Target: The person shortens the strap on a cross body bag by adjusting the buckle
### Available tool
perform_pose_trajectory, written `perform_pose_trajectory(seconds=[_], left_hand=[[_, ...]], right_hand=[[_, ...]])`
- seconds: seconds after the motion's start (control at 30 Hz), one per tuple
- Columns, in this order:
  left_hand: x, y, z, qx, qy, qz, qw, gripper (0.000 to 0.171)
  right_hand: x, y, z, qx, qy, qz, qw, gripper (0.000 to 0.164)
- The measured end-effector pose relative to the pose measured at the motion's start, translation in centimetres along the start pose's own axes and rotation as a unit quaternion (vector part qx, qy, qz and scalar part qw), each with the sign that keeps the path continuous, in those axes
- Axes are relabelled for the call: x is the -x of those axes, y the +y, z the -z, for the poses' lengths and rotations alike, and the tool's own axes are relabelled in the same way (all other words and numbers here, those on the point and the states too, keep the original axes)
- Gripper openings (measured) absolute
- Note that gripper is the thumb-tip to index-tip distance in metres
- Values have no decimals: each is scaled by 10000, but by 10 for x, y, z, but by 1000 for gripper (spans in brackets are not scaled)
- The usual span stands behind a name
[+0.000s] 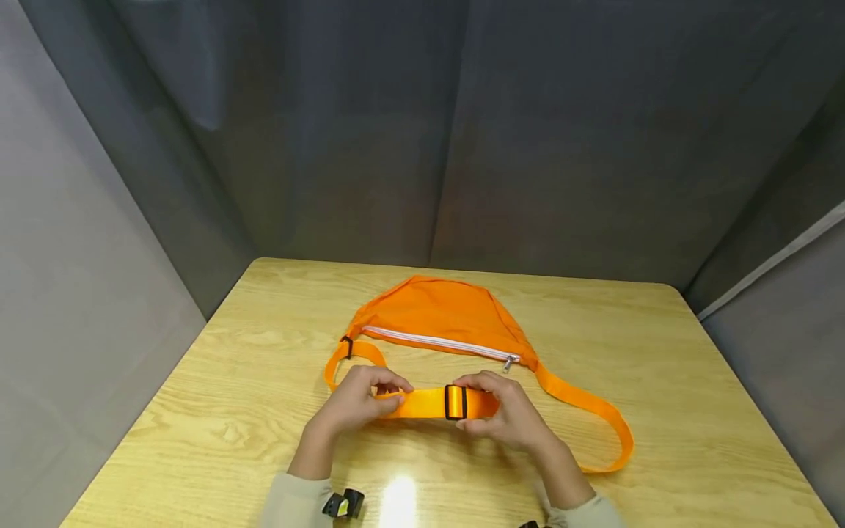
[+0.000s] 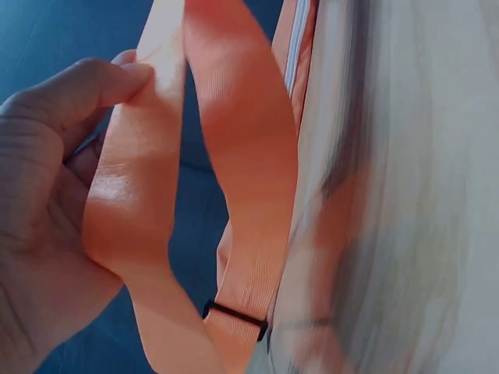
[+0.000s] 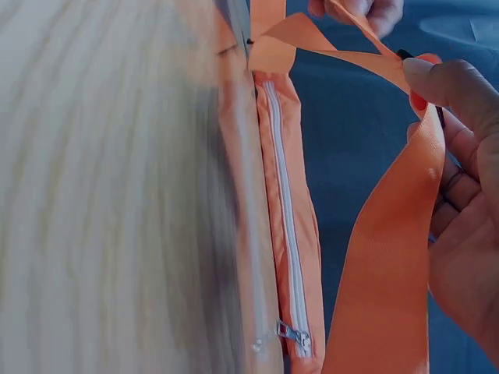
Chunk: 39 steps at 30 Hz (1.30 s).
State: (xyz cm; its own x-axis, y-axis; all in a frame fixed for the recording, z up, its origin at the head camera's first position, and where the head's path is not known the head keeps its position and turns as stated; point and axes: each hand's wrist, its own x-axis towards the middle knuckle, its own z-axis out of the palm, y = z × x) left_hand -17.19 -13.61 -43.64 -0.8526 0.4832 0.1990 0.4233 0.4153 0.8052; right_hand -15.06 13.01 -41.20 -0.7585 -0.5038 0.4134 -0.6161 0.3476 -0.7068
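An orange waist bag (image 1: 442, 312) lies on the table with its white zipper (image 1: 429, 340) along the near side. Its orange strap (image 1: 422, 405) is lifted in front of the bag between both hands. My left hand (image 1: 359, 400) pinches the strap between thumb and fingers; the left wrist view shows the webbing (image 2: 140, 148) running past the thumb tip. At a black strap slider (image 1: 447, 402), my right hand (image 1: 505, 414) grips with thumb and fingers at its edges, the strap threaded through it. A second black slider (image 2: 236, 319) sits on the strap near the bag's left end.
The wooden table (image 1: 218, 418) carries the bag near its middle. To the right, the strap's loose loop (image 1: 617, 429) curves over the tabletop. Dark grey curtains (image 1: 370, 147) hang behind the table, with lighter panels at both sides.
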Motion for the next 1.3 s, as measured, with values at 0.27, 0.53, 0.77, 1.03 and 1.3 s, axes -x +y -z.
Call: perform_pose_trajectory(seconds=[0.27, 0.53, 0.77, 1.03, 1.3], left_hand=[[0, -3, 4, -366, -25, 43, 9993, 13], [-3, 8, -20, -611, -19, -215, 9979, 37], [-14, 19, -37, -238, 346, -630, 9971, 50], [-18, 21, -44, 95, 510, -637, 9966, 50], [-13, 17, -41, 52, 670, -584, 9960, 52]], right_hand=[[5, 35, -5, -18, -172, -95, 9998, 51], [8, 34, -7, -303, -260, -54, 9992, 48], [1, 29, -9, -464, -252, -82, 9986, 48], [-1, 16, -2, -549, -314, -577, 9963, 50], [8, 37, 11, -225, -431, -545, 9973, 21]])
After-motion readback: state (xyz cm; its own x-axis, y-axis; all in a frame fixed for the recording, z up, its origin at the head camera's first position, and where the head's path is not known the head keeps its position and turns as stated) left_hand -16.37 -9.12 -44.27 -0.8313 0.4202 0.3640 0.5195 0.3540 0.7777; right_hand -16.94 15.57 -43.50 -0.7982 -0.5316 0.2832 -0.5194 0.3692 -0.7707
